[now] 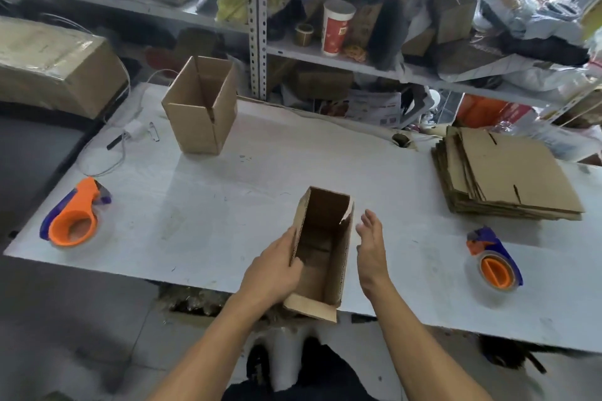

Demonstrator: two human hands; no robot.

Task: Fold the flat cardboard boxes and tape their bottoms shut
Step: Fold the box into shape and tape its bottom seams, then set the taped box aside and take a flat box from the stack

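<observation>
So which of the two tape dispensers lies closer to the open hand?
The tape dispenser on the right side of the table, beside the open right hand. The other dispenser lies far left, beyond the left hand gripping the box.

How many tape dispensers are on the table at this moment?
2. One tape dispenser lies near the table's left edge; the other tape dispenser sits at the right, in front of the stack of flat cardboard. More could be hidden in the cluttered shelves.
</observation>
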